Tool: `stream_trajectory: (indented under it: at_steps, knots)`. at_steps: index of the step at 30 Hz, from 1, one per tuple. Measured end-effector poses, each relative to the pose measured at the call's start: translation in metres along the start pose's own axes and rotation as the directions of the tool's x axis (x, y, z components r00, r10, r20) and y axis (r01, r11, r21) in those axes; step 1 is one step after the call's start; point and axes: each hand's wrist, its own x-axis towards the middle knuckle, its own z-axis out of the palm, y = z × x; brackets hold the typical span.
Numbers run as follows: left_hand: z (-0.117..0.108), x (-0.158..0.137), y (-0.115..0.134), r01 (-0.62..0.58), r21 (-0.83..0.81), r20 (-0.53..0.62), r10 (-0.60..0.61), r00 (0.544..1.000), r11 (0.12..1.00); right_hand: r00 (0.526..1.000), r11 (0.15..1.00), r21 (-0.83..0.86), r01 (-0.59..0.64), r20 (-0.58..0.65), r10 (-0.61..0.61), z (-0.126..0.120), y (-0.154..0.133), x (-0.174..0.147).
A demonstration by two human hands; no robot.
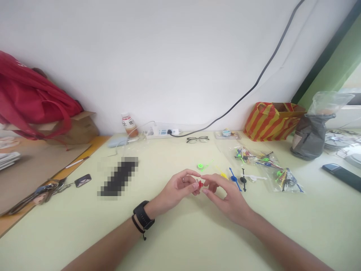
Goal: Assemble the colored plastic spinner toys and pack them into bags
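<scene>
In front of me, over the middle of the table, my left hand (178, 187) pinches a small red plastic piece (200, 184) between thumb and fingers. My right hand (227, 195) meets it from the other side, its curled fingertips at the same piece, most of which they hide. Beyond the hands lie a bright green round piece (200, 166) and a yellow piece (223, 175). To the right of these are three arrow spinners: a blue one (234, 179), a black one (243, 181) and a white one (254, 178).
Clear bags of coloured spinners (285, 180) lie at right, near a dark phone-like object (342, 177). Glasses (197, 139), a power strip (162, 132) and a bottle (129, 124) line the wall. A striped bag (272, 122) stands back right; keys (53, 187) lie left.
</scene>
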Motion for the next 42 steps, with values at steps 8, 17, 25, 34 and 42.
stream_trajectory:
  at_steps: [8,17,25,34,42]
  knots:
    - [0.004,0.0,-0.003,0.0,-0.03,0.019,0.001,1.0,1.0,0.991,0.99,-0.058,0.131,-0.03,-0.133,0.002,0.009,0.002]
    - [0.001,0.0,-0.01,-0.043,-0.026,-0.034,0.042,0.999,0.999,0.99,0.992,-0.07,0.106,-0.082,-0.112,0.002,0.01,0.001]
    - [0.003,0.001,-0.007,-0.084,-0.003,-0.095,0.084,0.992,0.996,0.981,0.957,0.262,-0.122,-0.112,0.156,0.002,0.0,0.001]
    - [0.002,0.001,-0.008,-0.086,0.007,-0.135,0.086,0.987,0.996,0.983,0.917,0.368,-0.155,0.153,0.105,-0.001,0.005,-0.001]
    - [0.003,0.0,-0.007,-0.06,0.01,-0.089,0.061,0.994,0.998,0.993,0.981,0.162,-0.103,-0.039,0.111,0.003,-0.002,0.0]
